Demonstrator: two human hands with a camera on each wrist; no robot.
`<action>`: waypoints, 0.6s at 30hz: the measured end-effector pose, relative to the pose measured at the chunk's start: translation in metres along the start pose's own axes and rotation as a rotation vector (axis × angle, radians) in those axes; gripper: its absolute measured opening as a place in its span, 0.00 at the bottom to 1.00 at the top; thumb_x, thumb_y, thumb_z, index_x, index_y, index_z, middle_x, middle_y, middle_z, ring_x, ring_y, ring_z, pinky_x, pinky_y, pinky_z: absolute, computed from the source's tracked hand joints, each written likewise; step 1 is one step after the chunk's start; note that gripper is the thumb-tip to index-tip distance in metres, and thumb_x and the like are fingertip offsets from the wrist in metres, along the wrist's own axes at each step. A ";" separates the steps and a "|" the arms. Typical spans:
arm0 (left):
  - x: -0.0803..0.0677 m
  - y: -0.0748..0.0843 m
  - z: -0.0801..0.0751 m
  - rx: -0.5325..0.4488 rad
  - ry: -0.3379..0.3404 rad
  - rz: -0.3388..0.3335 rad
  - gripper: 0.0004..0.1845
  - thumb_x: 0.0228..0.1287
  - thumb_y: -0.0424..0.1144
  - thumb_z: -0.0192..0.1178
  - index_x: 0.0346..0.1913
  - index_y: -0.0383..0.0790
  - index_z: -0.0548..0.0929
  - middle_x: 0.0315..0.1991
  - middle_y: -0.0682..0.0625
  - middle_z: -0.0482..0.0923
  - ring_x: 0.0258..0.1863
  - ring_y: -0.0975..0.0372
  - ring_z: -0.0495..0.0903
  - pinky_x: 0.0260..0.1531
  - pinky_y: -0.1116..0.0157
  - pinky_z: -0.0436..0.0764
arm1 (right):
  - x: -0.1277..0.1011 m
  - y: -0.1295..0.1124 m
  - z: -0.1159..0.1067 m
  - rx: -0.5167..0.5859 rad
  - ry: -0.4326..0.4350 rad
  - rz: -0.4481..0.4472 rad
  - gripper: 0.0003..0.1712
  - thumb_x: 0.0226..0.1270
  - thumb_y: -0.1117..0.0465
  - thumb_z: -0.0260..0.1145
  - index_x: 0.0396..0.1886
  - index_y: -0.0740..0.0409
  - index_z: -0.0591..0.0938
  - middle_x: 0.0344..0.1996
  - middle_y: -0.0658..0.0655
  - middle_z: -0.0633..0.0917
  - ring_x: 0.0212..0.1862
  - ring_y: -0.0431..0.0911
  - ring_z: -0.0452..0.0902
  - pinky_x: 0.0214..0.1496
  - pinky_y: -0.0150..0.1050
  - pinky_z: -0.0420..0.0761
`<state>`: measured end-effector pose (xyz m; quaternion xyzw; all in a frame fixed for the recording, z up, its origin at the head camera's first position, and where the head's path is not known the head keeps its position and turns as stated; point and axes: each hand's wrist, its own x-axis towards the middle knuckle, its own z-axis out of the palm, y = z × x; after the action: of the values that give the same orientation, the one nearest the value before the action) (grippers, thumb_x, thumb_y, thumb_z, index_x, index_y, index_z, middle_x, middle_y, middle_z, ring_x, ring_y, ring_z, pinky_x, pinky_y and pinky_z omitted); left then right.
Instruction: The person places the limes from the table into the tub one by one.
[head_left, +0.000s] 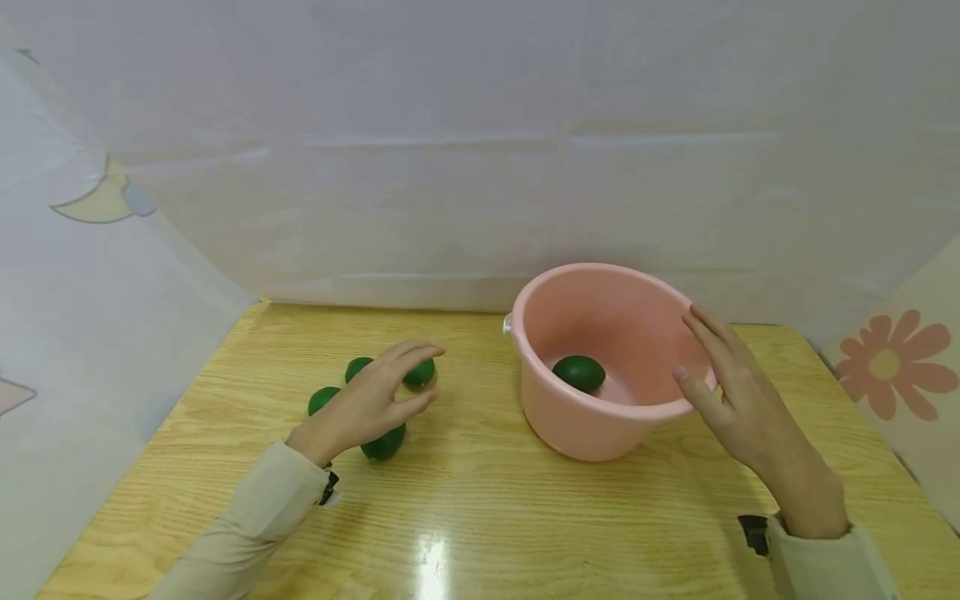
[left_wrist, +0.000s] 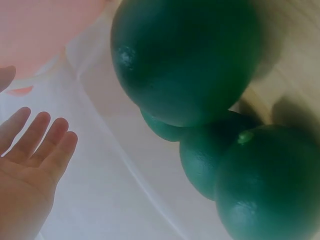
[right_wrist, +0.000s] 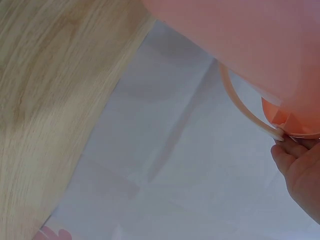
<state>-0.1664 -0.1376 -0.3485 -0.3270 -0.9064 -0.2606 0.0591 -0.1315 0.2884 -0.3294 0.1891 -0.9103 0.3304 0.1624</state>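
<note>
Several dark green round fruits lie in a cluster on the wooden table (head_left: 480,500), left of centre. My left hand (head_left: 375,398) hovers over them with fingers spread and arched, its fingertips around the far-right fruit (head_left: 420,372). The left wrist view shows that hand (left_wrist: 35,150) with straight fingers holding nothing, the fruits (left_wrist: 185,60) beside it. A pink plastic basin (head_left: 570,425) stands right of centre with one green fruit (head_left: 579,373) inside. My right hand (head_left: 723,392) rests against the basin's right rim, fingers straight; in the right wrist view its fingertips (right_wrist: 295,150) touch the rim (right_wrist: 250,40).
White sheets wall the table at the back and left. A flower-printed panel (head_left: 892,367) stands at the right. Bare wood lies between the fruits and the basin and along the front edge. The basin's thin handle (right_wrist: 245,110) hangs by my right fingers.
</note>
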 end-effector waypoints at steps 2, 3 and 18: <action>-0.002 -0.001 -0.001 -0.008 0.000 -0.007 0.29 0.70 0.43 0.63 0.70 0.40 0.70 0.68 0.44 0.70 0.65 0.50 0.74 0.54 0.53 0.82 | 0.000 0.000 0.000 -0.003 0.001 -0.003 0.37 0.73 0.59 0.56 0.79 0.55 0.57 0.79 0.59 0.53 0.79 0.63 0.45 0.71 0.73 0.49; -0.003 -0.002 -0.001 -0.012 0.003 -0.011 0.29 0.69 0.42 0.63 0.70 0.40 0.70 0.68 0.44 0.70 0.64 0.50 0.75 0.51 0.54 0.83 | 0.000 0.000 0.000 -0.005 0.000 -0.004 0.37 0.73 0.59 0.56 0.79 0.55 0.57 0.79 0.59 0.53 0.79 0.63 0.45 0.71 0.73 0.49; -0.022 -0.011 0.000 -0.041 -0.003 -0.081 0.30 0.67 0.41 0.65 0.70 0.40 0.70 0.69 0.39 0.69 0.71 0.41 0.65 0.63 0.43 0.74 | 0.001 -0.001 0.000 -0.004 -0.007 0.002 0.37 0.74 0.59 0.56 0.79 0.56 0.57 0.79 0.59 0.53 0.79 0.63 0.45 0.71 0.74 0.49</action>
<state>-0.1562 -0.1567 -0.3593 -0.2917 -0.9135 -0.2808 0.0402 -0.1317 0.2880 -0.3286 0.1890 -0.9117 0.3282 0.1591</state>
